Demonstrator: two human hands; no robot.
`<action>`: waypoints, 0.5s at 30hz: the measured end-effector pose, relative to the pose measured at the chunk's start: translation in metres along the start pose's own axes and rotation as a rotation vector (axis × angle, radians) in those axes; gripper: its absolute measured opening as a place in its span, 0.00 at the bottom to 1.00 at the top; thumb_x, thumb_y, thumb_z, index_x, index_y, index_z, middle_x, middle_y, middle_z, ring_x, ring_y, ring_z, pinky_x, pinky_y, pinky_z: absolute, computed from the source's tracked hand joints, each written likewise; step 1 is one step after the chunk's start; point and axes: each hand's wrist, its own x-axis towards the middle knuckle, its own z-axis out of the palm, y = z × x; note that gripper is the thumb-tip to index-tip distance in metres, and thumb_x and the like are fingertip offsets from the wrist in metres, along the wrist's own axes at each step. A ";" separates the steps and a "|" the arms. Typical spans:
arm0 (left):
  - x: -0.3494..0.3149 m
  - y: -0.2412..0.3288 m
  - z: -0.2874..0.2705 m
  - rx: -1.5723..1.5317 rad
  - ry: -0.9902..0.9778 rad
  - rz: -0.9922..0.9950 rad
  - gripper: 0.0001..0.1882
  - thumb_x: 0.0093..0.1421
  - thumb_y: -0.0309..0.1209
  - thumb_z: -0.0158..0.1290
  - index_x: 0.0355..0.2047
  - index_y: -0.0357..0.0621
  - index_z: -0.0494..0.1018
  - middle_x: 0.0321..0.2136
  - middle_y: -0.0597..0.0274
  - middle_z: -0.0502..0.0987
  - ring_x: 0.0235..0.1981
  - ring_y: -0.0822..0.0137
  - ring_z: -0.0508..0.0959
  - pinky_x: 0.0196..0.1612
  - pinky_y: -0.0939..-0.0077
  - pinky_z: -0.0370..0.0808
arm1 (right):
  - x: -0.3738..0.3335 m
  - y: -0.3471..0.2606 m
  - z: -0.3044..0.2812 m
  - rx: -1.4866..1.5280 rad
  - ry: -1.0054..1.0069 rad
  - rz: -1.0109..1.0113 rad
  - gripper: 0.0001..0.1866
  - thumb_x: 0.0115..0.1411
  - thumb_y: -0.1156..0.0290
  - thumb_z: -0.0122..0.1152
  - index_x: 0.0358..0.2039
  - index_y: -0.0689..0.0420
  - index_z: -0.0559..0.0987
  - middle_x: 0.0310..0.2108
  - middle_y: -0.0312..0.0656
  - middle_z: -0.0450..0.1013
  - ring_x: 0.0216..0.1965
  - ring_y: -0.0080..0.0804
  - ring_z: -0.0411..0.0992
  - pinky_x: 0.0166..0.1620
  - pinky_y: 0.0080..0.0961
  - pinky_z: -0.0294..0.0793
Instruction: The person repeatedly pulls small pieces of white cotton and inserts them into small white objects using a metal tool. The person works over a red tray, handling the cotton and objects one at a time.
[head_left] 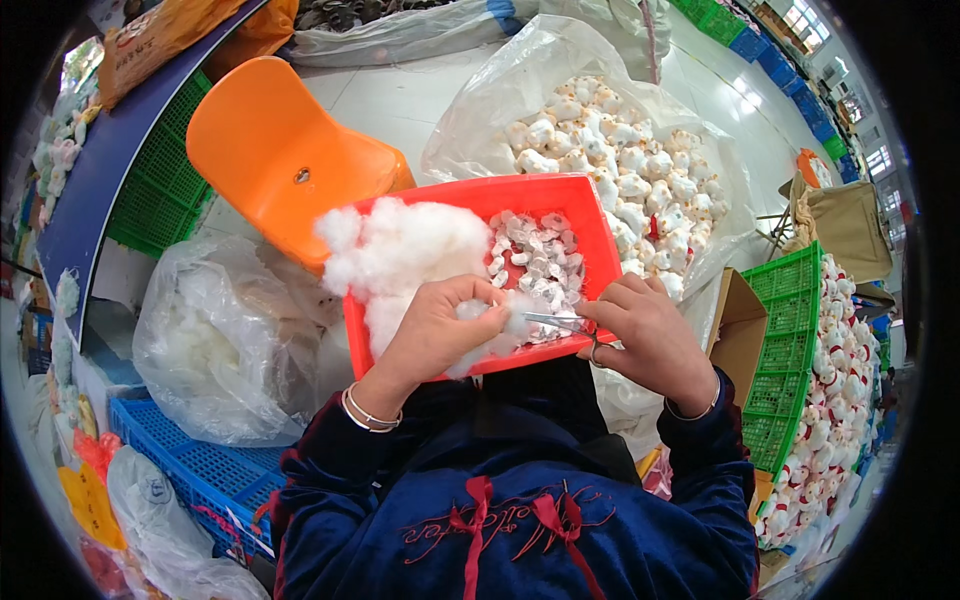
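Note:
Over the near side of the red tray [603,240], my left hand [440,325] pinches a small tuft of white stuffing [515,312] between thumb and fingers. My right hand [645,335] is closed round scissor-like metal forceps [560,321], with a finger ring showing below the hand. The tips of the forceps point left and meet the white tuft; what lies inside it is hidden. A large heap of white fibre stuffing [415,250] fills the tray's left part. Small white-and-grey fabric pieces [545,255] lie loose in its right part.
Beyond the tray, a clear plastic bag [490,110] holds many small white plush pieces [640,160]. An orange chair [290,150] stands at far left, above another plastic bag [220,340] and a blue crate [200,460]. Right are a cardboard box [738,325] and a green crate [785,370].

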 end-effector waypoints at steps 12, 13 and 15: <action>0.006 0.000 -0.003 -0.630 0.082 0.046 0.05 0.67 0.26 0.56 0.42 0.40 0.77 0.28 0.70 0.78 0.24 0.83 0.73 0.30 0.87 0.71 | 0.006 0.022 0.028 0.570 0.049 -0.105 0.45 0.44 0.56 0.85 0.61 0.60 0.74 0.55 0.52 0.72 0.61 0.51 0.68 0.64 0.39 0.68; 0.007 -0.001 -0.001 -0.569 0.110 0.036 0.05 0.67 0.26 0.56 0.42 0.40 0.78 0.29 0.70 0.79 0.25 0.83 0.73 0.30 0.87 0.71 | 0.010 0.017 0.027 0.623 0.045 -0.113 0.45 0.45 0.56 0.85 0.61 0.60 0.74 0.55 0.52 0.72 0.61 0.51 0.68 0.64 0.39 0.68; 0.008 -0.003 0.004 -0.445 0.166 0.017 0.06 0.67 0.26 0.58 0.43 0.40 0.79 0.30 0.70 0.79 0.26 0.84 0.73 0.31 0.88 0.72 | 0.015 0.013 0.021 0.558 0.080 -0.117 0.39 0.46 0.59 0.83 0.57 0.59 0.78 0.51 0.49 0.75 0.56 0.49 0.72 0.60 0.38 0.71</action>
